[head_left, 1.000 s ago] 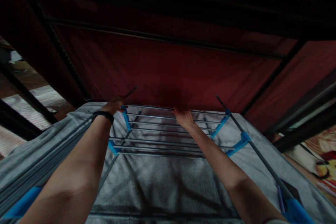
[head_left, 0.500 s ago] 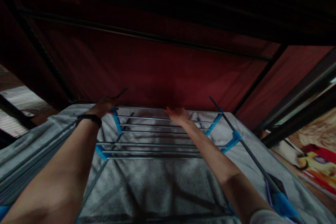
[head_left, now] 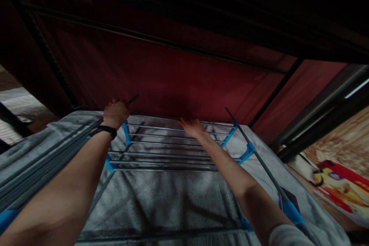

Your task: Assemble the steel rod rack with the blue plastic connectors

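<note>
Home by its look, dimly lit: soft grey blanket (head_left: 170,196) spread under tubular rack (head_left: 161,155), red fabric panel (head_left: 184,80) behind, striped cloth (head_left: 17,98) left, red-and-yellow package (head_left: 343,188) right

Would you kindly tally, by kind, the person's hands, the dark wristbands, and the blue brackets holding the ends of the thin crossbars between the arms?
Hands: 2 (left hand, right hand)
Dark wristband: 1
Blue brackets: 4, two at each end
Total: 7
</note>
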The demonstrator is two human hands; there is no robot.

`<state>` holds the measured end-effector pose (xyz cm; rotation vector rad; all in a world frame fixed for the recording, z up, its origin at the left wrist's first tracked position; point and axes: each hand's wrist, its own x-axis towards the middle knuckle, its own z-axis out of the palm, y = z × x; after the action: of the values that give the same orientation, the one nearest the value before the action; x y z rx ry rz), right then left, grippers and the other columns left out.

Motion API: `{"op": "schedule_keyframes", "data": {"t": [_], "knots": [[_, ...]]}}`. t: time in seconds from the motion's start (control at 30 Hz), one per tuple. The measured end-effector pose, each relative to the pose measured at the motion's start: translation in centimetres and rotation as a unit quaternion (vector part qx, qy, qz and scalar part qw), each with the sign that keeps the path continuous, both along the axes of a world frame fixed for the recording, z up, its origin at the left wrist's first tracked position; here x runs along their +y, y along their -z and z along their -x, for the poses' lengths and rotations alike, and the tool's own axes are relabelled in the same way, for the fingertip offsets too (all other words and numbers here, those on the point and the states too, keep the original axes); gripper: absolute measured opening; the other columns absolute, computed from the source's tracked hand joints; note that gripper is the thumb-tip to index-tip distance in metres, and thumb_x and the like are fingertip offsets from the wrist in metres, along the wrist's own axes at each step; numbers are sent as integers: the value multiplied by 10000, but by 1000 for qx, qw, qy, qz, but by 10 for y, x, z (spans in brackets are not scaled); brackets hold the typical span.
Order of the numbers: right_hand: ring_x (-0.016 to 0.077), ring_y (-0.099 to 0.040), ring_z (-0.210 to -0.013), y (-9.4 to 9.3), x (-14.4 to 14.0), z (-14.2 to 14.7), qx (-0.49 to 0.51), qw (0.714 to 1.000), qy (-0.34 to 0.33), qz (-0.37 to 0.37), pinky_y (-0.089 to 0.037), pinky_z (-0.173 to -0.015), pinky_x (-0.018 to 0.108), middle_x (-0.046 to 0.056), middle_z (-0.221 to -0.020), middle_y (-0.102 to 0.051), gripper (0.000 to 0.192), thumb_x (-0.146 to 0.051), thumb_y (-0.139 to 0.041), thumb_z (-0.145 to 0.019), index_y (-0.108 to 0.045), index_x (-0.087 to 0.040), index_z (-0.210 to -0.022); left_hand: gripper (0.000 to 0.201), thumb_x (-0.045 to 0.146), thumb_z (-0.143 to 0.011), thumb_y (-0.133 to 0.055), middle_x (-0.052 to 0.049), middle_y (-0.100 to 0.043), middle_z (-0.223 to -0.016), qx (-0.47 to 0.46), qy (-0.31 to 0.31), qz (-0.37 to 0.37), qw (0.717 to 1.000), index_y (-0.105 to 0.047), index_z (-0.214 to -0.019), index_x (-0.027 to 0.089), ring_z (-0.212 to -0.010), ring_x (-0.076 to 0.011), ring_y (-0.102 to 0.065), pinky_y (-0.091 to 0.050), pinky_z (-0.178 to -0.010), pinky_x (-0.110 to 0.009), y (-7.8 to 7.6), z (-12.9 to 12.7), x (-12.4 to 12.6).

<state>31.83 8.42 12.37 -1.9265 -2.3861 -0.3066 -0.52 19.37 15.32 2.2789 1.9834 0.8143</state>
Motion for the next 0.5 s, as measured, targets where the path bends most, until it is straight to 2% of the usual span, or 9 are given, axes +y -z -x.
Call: {"op": "schedule_keyframes", "data": {"t": [0.07, 0.1, 0.17, 0.27, 0.37, 0.5], "knots": [[270, -671, -1101, -3, 1, -1, 7, 1000, -3, 0, -475, -866, 360, 144, -1197, -720, 491, -429, -227, -1092, -591, -190, -1318, 390, 232, -952, -422, -247, -604, -1303, 21, 8, -40, 999, -627, -1219, 35, -1226, -361, -576, -437, -1062, -541, 0, -14, -8], [270, -667, -1111, -3, 1, -1, 11, 1000, -6, 0, -476, -872, 360, 143, -1205, -718, 483, -428, -238, -1092, -595, -191, -1316, 409, 258, -956, -425, -209, -607, -1336, 24, 41, -52, 998, -632, -1257, 74, -1244, -330, -576, -436, -1084, -476, 1, -23, -12], [268, -662, -1121, -4, 2, -2, 18, 1000, -11, 0, -476, -886, 360, 139, -1218, -715, 473, -420, -251, -1092, -604, -192, -1309, 446, 331, -971, -429, -128, -632, -1368, 20, 153, -45, 987, -632, -1327, 154, -1256, -269, -592, -440, -1091, -369, 7, -44, -21], [264, -661, -1125, -4, 4, -3, 23, 1000, -16, 2, -479, -903, 363, 133, -1237, -711, 473, -416, -255, -1092, -614, -198, -1310, 504, 422, -973, -456, -72, -660, -1386, 45, 289, 2, 956, -591, -1422, 236, -1269, -259, -609, -440, -1091, -364, 23, -77, -30], [261, -651, -1156, -3, 5, -5, 34, 999, -25, 5, -472, -947, 363, 126, -1259, -707, 456, -429, -305, -1086, -612, -198, -1332, 490, 373, -981, -450, -86, -664, -1389, 74, 324, 22, 943, -588, -1431, 238, -1261, -271, -622, -457, -1062, -384, 40, -100, -31], [229, -604, -1254, -8, 0, -18, 87, 993, -80, 19, -428, -1049, 349, 91, -1359, -666, 424, -430, -412, -1066, -576, -221, -1396, 423, 277, -993, -408, -96, -695, -1335, 57, 329, 1, 942, -667, -1322, 216, -1215, -253, -650, -469, -1040, -366, 55, -112, -19]]}}
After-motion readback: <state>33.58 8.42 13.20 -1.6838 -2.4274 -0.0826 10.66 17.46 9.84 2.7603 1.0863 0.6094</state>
